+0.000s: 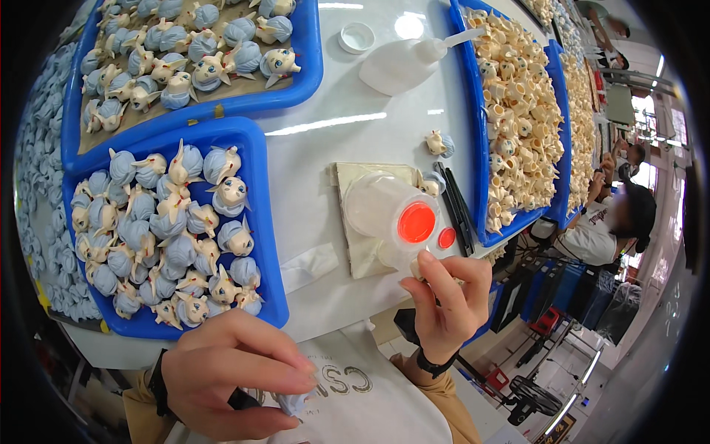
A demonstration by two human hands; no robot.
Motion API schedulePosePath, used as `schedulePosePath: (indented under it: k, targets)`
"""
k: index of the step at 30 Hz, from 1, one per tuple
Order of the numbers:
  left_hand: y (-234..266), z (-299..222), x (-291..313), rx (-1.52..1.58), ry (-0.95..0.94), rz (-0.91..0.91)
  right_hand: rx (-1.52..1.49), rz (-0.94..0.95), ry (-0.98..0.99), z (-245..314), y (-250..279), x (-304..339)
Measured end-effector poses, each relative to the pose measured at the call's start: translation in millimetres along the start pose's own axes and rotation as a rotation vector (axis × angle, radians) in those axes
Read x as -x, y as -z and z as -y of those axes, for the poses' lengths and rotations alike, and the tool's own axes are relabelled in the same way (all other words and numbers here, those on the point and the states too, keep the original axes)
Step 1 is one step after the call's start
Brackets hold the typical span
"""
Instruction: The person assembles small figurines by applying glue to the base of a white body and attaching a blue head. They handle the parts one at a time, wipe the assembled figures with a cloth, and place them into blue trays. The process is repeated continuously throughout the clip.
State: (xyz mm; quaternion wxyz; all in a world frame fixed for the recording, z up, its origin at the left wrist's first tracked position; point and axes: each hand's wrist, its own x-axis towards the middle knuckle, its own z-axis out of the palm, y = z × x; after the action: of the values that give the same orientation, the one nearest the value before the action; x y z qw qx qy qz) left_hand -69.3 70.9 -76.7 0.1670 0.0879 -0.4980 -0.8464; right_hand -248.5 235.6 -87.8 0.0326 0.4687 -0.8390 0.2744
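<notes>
My left hand [233, 370] is low at the front edge, its thumb and fingers pinching a small light-blue doll hair piece [293, 402]. Raised just in front of the red paint cup, my right hand [450, 305] has its fingertips closed on a small cream doll part [417, 271], mostly hidden by the fingers. The translucent cup with red paint [416, 222] stands on a pale square board [360, 255]. A small red-filled lid [447, 237] lies beside it. Next to the cup are a doll head with blue hair [429, 182] and black tweezers [458, 211].
Two blue trays at left, a near one [275, 296] and a far one [314, 74], hold blue-haired doll heads. A blue tray [477, 140] of cream parts stands at right. A white squeeze bottle [399, 68] and a round dish [356, 38] are farther back. A co-worker [599, 233] sits at right.
</notes>
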Motion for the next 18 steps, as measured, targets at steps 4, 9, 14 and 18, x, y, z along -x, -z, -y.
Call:
schedulePosePath:
  k: [4,9,14,18]
  targets:
    - [-1.1,-4.6,0.0,-0.041,0.134,-0.017,0.03,-0.04,0.042,1.9,2.4,0.5]
    - [-5.2,-1.7,-1.9,0.171,0.306,-0.042,-0.32,-0.223,0.091,4.4,2.9,8.5]
    - [-14.5,-2.0,-3.9,0.268,0.388,-0.142,-0.995,-0.163,0.143,25.4,-6.9,14.3]
    - [-15.0,-1.1,-6.0,0.349,0.402,-0.131,-1.015,0.011,0.167,34.2,-5.0,10.7]
